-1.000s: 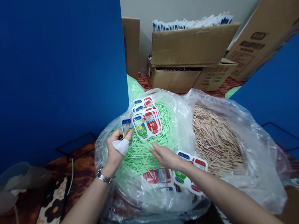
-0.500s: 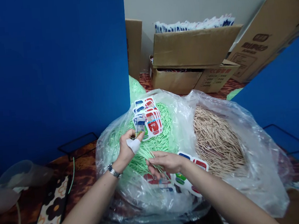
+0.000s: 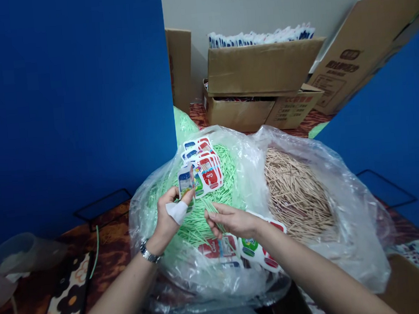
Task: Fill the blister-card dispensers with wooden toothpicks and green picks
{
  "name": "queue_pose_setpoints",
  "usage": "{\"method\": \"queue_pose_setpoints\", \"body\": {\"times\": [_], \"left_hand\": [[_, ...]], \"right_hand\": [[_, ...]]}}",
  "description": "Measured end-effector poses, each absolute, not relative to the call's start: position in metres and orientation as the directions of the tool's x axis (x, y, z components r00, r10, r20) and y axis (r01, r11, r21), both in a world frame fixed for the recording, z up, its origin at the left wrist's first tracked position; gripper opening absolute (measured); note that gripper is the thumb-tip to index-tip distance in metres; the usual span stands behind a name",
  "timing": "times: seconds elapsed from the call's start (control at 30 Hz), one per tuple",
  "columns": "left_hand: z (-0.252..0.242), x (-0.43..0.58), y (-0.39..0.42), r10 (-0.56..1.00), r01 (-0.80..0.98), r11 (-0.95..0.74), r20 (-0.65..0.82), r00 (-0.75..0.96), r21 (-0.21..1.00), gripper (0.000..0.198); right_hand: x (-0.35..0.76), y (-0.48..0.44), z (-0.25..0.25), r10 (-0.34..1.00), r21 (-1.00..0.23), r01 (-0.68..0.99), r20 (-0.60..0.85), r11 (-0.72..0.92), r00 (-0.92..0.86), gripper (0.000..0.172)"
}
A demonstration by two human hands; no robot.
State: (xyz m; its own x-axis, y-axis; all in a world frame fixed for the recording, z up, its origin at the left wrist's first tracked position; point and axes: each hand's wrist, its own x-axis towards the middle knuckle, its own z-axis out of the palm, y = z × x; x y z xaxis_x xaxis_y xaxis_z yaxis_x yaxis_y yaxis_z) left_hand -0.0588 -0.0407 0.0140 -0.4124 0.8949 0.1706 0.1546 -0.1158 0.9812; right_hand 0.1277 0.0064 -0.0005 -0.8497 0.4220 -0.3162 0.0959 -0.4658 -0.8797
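My left hand, thumb wrapped in white tape and a watch on the wrist, pinches a small blue-and-white packet upright. My right hand is closed on a few thin green sticks, their tips pointing toward the packet. Both hands hover over a heap of green sticks in a clear plastic bag. A fan of red, green and blue packets lies on the heap beyond my left hand. More packets lie under my right wrist.
A second clear bag holds tan wooden sticks on the right. Cardboard boxes with packets stand behind. Blue panels flank both sides. A clear plastic container and a flower-patterned mat lie at left on the brown table.
My right hand picked up a few green sticks from the heap and raised them toward the packet. My left hand turned and lifted the packet slightly.
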Motion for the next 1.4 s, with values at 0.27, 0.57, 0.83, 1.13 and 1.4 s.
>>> {"method": "queue_pose_setpoints", "body": {"times": [0.27, 0.57, 0.83, 1.13, 1.4], "left_hand": [[-0.006, -0.051, -0.055, 0.912, 0.257, -0.114, 0.204, -0.356, 0.960, 0.034], [-0.008, -0.034, -0.069, 0.878, 0.522, -0.327, 0.457, -0.141, 0.788, 0.018], [-0.006, -0.032, -0.068, 0.826, 0.572, -0.393, 0.550, -0.125, 0.720, 0.019], [-0.007, -0.039, -0.066, 0.830, 0.505, -0.406, 0.538, -0.146, 0.762, 0.016], [-0.009, -0.035, -0.064, 0.922, 0.360, -0.265, 0.344, -0.177, 0.895, 0.012]], "right_hand": [[0.126, 0.011, 0.042, 0.831, -0.985, -0.164, 0.047, -0.054, -0.554, 0.026], [0.091, -0.002, 0.079, 0.846, -0.854, -0.266, 0.500, 0.446, -0.188, 0.019], [0.086, -0.014, 0.067, 0.831, -0.862, -0.043, 0.499, 0.505, -0.246, 0.026], [0.117, 0.003, 0.054, 0.785, -0.864, -0.038, 0.474, 0.503, -0.399, 0.056], [0.122, 0.021, 0.022, 0.918, -0.974, -0.197, 0.179, 0.114, -0.354, 0.026]]}}
